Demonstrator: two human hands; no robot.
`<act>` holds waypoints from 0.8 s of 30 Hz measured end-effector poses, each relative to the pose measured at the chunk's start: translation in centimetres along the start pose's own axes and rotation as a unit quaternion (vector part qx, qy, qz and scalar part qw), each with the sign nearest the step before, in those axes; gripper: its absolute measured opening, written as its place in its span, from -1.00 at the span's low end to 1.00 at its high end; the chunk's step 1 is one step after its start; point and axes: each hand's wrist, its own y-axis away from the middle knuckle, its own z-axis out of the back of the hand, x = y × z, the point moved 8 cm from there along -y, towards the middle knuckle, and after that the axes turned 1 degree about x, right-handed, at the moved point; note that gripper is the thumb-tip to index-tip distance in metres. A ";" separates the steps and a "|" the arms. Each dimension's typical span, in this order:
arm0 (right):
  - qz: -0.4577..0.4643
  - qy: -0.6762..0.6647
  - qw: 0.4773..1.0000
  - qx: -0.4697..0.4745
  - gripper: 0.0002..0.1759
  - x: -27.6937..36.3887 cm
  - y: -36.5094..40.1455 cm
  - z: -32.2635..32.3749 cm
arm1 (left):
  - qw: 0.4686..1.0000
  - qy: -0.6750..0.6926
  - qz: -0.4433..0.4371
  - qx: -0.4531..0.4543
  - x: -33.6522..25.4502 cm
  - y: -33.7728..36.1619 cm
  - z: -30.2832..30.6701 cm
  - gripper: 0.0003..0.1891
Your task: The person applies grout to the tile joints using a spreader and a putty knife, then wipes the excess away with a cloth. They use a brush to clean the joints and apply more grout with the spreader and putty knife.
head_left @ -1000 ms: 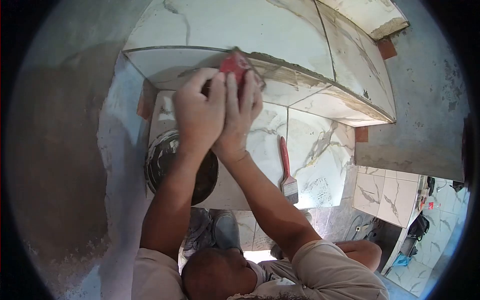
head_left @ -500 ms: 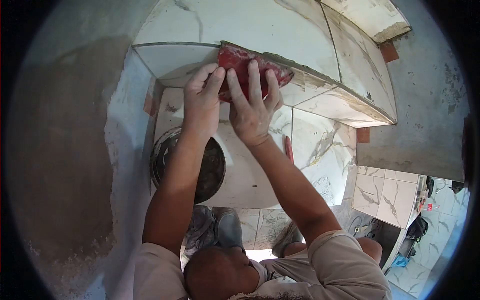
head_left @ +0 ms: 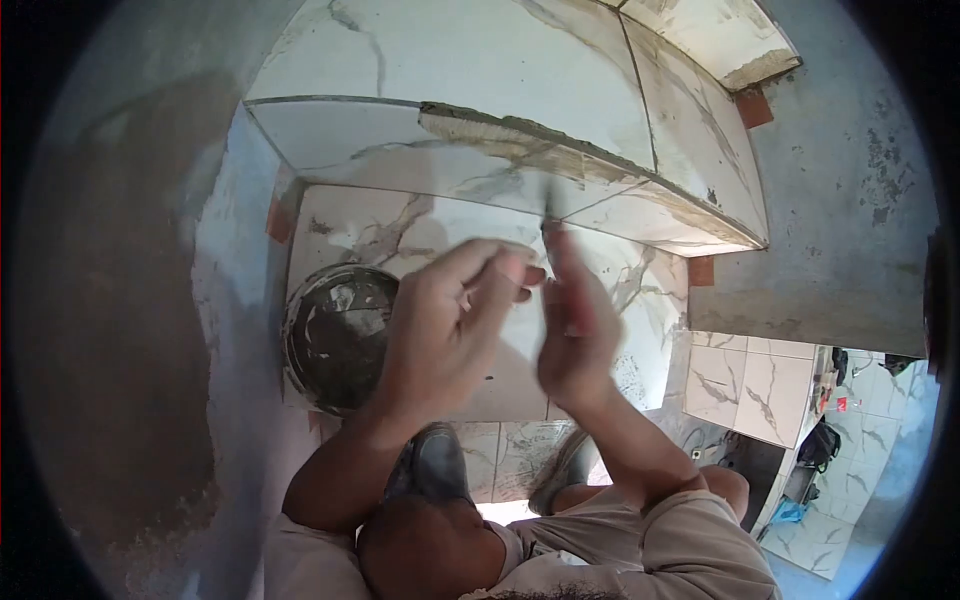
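Note:
My right hand (head_left: 580,335), blurred by motion, is closed on a thin piece seen nearly edge-on, apparently the red scraper (head_left: 551,205); its dark tip points up toward the tiled step. Facing it at nearly the same height is my left hand (head_left: 445,320), its fingers curled in toward the thumb and no object showing in them. Above both hands runs the tiled step edge (head_left: 540,130), with a ragged line of grey mortar and a smeared patch on its front face. Below and left of that edge stands a round black bucket (head_left: 340,335) with wet grey mix inside, partly behind my left forearm.
White marbled tile (head_left: 510,385) forms the ledge under my hands. A bare plastered wall (head_left: 140,330) rises on the left, and a grey wall (head_left: 840,200) on the right. Shoes (head_left: 440,465) show below. At lower right are a tiled counter (head_left: 765,385) and a black bag (head_left: 822,445).
Both hands have come down from the step edge toward me. The red scraper has left the edge and turned nearly edge-on, uncovering the mortar-smeared tile. My left hand no longer touches the step.

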 end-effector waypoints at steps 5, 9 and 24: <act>-0.302 -0.354 0.867 -0.180 -0.73 -6.5 -2.2 10.0 | 0.989 -0.009 -0.007 0.149 -0.9 1.6 -1.0 -0.80; -0.370 -0.402 0.828 -0.125 -0.78 -8.5 -4.4 9.5 | 0.980 -0.046 0.015 0.195 0.1 3.1 0.9 -0.74; -0.112 -0.257 0.949 0.141 -0.75 5.7 -9.1 -7.6 | 0.989 -0.010 -0.019 -0.146 -1.8 3.5 9.8 -0.73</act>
